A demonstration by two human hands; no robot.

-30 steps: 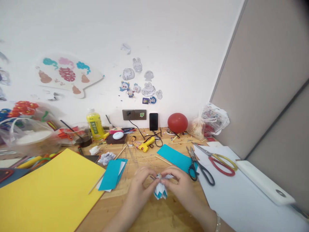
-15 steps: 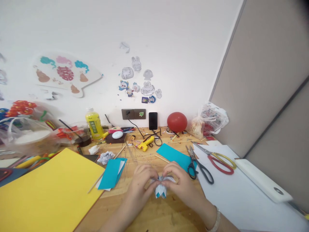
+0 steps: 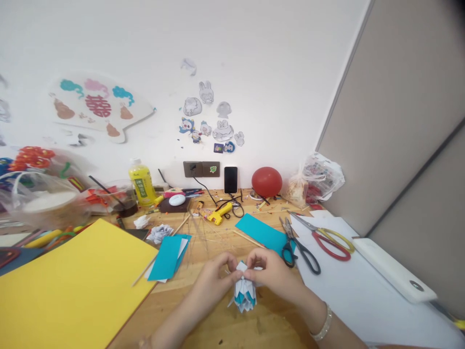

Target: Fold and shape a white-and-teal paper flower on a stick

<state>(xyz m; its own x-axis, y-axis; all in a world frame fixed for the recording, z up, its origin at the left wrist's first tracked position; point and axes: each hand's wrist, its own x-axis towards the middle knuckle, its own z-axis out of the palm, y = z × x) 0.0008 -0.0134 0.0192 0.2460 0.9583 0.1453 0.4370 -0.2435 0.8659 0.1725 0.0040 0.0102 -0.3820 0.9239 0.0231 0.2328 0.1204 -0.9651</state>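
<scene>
Low in the middle of the view, my left hand [image 3: 214,278] and my right hand [image 3: 274,274] meet over the wooden desk [image 3: 218,325]. Both pinch the top of a small folded paper piece [image 3: 244,293], white with teal tips, which hangs down between them. Fingers of each hand are closed on its upper edge. A bracelet sits on my right wrist. Teal paper sheets [image 3: 167,257] lie just left of the hands, and another teal sheet [image 3: 262,232] lies behind them.
A large yellow sheet [image 3: 69,286] covers the left front. Black scissors [image 3: 300,249] and red-and-yellow scissors [image 3: 332,237] lie on white paper [image 3: 363,300] at right. A yellow glue gun [image 3: 220,214], a bottle [image 3: 141,183], a phone [image 3: 231,180] and a red balloon [image 3: 267,182] stand by the wall.
Both hands have drawn slightly nearer and pinched higher, and the folded paper piece now hangs longer and fuller below the fingers. The view has tilted a little.
</scene>
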